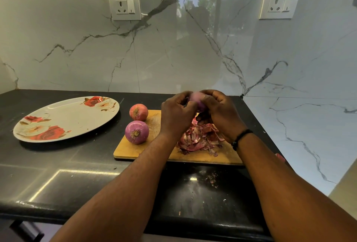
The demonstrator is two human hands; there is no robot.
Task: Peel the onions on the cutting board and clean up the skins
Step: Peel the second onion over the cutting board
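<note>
Both hands hold one pale purple onion (197, 99) in the air above the wooden cutting board (133, 150). My left hand (176, 115) curls around its left side, and my right hand (217, 112) grips it from the right and top. Under the hands a heap of reddish onion skins (200, 138) lies on the board. A peeled purple onion (136, 132) sits at the board's left edge. Behind it lies a reddish onion (138, 112) with its outer skin on, at the board's far left corner.
A large oval flowered plate (66, 119) sits on the black counter (58, 174) left of the board. Small skin scraps (212, 180) lie on the counter in front of the board. Marble walls with two sockets close the back and right side.
</note>
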